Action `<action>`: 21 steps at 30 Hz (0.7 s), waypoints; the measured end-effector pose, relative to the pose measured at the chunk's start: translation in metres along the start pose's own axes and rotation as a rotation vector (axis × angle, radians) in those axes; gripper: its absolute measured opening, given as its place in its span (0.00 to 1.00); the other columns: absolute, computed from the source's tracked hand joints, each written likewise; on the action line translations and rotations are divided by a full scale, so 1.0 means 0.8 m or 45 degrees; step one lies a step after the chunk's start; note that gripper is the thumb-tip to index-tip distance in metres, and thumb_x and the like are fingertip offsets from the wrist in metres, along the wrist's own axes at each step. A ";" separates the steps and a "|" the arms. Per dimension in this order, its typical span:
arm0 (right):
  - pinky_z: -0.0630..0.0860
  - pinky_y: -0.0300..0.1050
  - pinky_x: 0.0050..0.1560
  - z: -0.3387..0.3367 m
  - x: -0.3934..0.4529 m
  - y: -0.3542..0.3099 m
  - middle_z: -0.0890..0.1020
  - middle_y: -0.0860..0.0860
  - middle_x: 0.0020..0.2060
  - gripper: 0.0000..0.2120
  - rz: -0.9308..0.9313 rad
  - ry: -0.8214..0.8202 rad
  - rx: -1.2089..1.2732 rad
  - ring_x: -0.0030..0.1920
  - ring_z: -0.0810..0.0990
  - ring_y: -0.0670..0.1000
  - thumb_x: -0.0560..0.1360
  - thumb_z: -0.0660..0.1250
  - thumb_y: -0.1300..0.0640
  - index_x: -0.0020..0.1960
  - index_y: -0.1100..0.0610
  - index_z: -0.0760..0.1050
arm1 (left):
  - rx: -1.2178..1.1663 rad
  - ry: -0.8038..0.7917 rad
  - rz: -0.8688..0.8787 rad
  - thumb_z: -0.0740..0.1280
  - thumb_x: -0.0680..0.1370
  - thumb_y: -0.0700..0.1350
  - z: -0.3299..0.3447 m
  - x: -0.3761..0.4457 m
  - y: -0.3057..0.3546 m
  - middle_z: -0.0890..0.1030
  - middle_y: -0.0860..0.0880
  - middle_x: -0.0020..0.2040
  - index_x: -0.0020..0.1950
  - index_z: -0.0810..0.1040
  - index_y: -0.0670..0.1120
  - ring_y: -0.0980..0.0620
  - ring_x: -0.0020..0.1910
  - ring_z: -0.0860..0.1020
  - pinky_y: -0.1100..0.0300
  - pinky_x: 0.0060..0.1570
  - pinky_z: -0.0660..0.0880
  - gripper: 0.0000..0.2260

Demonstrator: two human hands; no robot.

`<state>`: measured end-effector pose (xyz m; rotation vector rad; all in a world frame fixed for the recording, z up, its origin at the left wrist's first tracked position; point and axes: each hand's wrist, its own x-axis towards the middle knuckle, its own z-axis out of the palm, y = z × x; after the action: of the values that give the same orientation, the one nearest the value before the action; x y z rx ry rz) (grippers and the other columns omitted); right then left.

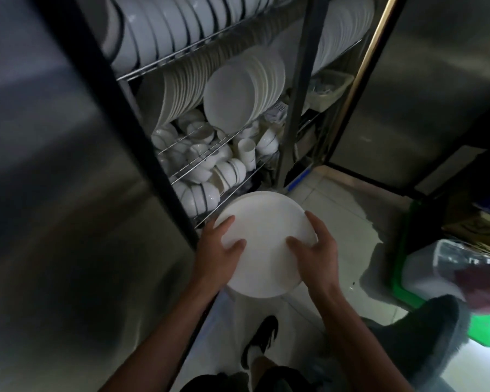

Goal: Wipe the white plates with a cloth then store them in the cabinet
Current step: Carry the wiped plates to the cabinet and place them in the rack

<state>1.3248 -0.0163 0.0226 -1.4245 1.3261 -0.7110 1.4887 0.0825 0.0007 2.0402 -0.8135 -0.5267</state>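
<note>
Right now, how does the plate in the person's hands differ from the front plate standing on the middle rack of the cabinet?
The held plate lies nearly flat, face up; the front rack plate stands on edge, leaning back on the row behind it. The held plate is outside the cabinet, over the floor, gripped at its rim by the left hand and right hand; the rack plate rests on the wire shelf, untouched. Both are plain white and round.

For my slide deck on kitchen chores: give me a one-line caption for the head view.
Both hands, left and right, hold a white plate before the open cabinet's wire racks.
</note>
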 end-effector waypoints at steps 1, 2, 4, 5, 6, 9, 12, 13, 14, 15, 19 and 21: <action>0.79 0.63 0.59 -0.003 0.016 -0.003 0.74 0.41 0.62 0.31 0.005 0.004 0.018 0.61 0.76 0.52 0.73 0.72 0.59 0.72 0.42 0.69 | 0.005 -0.004 0.009 0.75 0.73 0.41 0.006 0.016 0.010 0.70 0.47 0.73 0.69 0.77 0.47 0.48 0.71 0.69 0.55 0.72 0.65 0.25; 0.79 0.63 0.59 -0.005 0.032 -0.006 0.74 0.41 0.63 0.30 0.006 0.007 0.031 0.61 0.76 0.52 0.73 0.72 0.59 0.72 0.43 0.69 | 0.012 -0.004 0.013 0.75 0.73 0.41 0.012 0.031 0.018 0.70 0.47 0.73 0.69 0.78 0.47 0.49 0.71 0.69 0.55 0.72 0.65 0.24; 0.79 0.62 0.59 -0.011 0.063 -0.012 0.75 0.43 0.63 0.30 0.000 0.018 0.057 0.61 0.76 0.52 0.73 0.72 0.59 0.72 0.43 0.69 | 0.019 0.007 0.030 0.75 0.73 0.41 0.025 0.057 0.035 0.70 0.47 0.73 0.69 0.78 0.47 0.50 0.71 0.69 0.56 0.72 0.65 0.24; 0.79 0.62 0.60 -0.013 0.078 -0.016 0.76 0.43 0.64 0.30 -0.009 0.026 0.068 0.61 0.76 0.52 0.73 0.72 0.59 0.72 0.44 0.70 | 0.017 0.015 0.043 0.75 0.73 0.41 0.031 0.068 0.043 0.70 0.48 0.73 0.69 0.78 0.48 0.51 0.71 0.69 0.58 0.72 0.64 0.24; 0.78 0.61 0.61 -0.016 0.091 -0.019 0.76 0.44 0.64 0.30 -0.022 0.035 0.075 0.61 0.76 0.51 0.73 0.72 0.59 0.72 0.44 0.70 | 0.020 0.021 0.056 0.75 0.73 0.41 0.037 0.080 0.050 0.69 0.48 0.73 0.69 0.78 0.48 0.51 0.71 0.68 0.60 0.72 0.63 0.24; 0.77 0.59 0.63 -0.019 0.124 -0.030 0.77 0.46 0.65 0.30 -0.037 0.043 0.100 0.62 0.76 0.50 0.72 0.72 0.60 0.72 0.46 0.71 | 0.053 0.025 0.064 0.76 0.73 0.42 0.048 0.112 0.066 0.69 0.47 0.74 0.69 0.78 0.49 0.51 0.72 0.68 0.60 0.72 0.64 0.24; 0.76 0.58 0.63 -0.022 0.153 -0.039 0.77 0.48 0.65 0.30 -0.045 0.032 0.136 0.62 0.76 0.51 0.72 0.72 0.62 0.72 0.47 0.71 | 0.077 0.025 0.075 0.75 0.73 0.44 0.058 0.141 0.075 0.67 0.49 0.76 0.70 0.78 0.51 0.54 0.73 0.66 0.74 0.65 0.59 0.25; 0.76 0.58 0.64 -0.022 0.163 -0.042 0.77 0.48 0.65 0.30 -0.053 0.021 0.144 0.62 0.76 0.51 0.72 0.71 0.62 0.72 0.48 0.71 | 0.086 0.038 0.078 0.75 0.73 0.44 0.061 0.151 0.077 0.67 0.50 0.76 0.69 0.78 0.51 0.55 0.72 0.66 0.80 0.61 0.56 0.25; 0.76 0.58 0.64 -0.021 0.172 -0.045 0.77 0.48 0.66 0.30 -0.058 0.011 0.152 0.63 0.76 0.51 0.72 0.71 0.62 0.73 0.49 0.70 | 0.090 0.048 0.078 0.75 0.73 0.44 0.063 0.160 0.078 0.67 0.50 0.76 0.69 0.78 0.52 0.56 0.72 0.66 0.83 0.58 0.54 0.25; 0.76 0.58 0.64 -0.020 0.180 -0.048 0.77 0.48 0.66 0.30 -0.061 0.005 0.161 0.63 0.76 0.51 0.73 0.71 0.63 0.73 0.49 0.70 | 0.091 0.051 0.081 0.75 0.73 0.45 0.065 0.169 0.081 0.67 0.50 0.76 0.70 0.77 0.52 0.56 0.72 0.66 0.84 0.57 0.54 0.25; 0.78 0.54 0.61 -0.016 0.209 -0.058 0.76 0.46 0.65 0.30 -0.064 0.038 0.222 0.61 0.76 0.49 0.73 0.71 0.62 0.72 0.46 0.70 | 0.095 0.041 0.152 0.74 0.73 0.48 0.072 0.201 0.092 0.65 0.53 0.76 0.70 0.76 0.54 0.58 0.73 0.64 0.72 0.65 0.59 0.25; 0.79 0.51 0.58 -0.013 0.226 -0.062 0.77 0.46 0.64 0.29 -0.067 0.055 0.252 0.60 0.76 0.49 0.73 0.71 0.62 0.71 0.44 0.71 | 0.081 0.030 0.164 0.72 0.73 0.49 0.074 0.220 0.097 0.66 0.53 0.76 0.70 0.75 0.56 0.56 0.73 0.65 0.64 0.67 0.62 0.25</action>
<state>1.3723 -0.1977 0.0334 -1.2949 1.2190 -0.8872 1.5471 -0.1090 0.0216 2.0316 -0.9508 -0.4087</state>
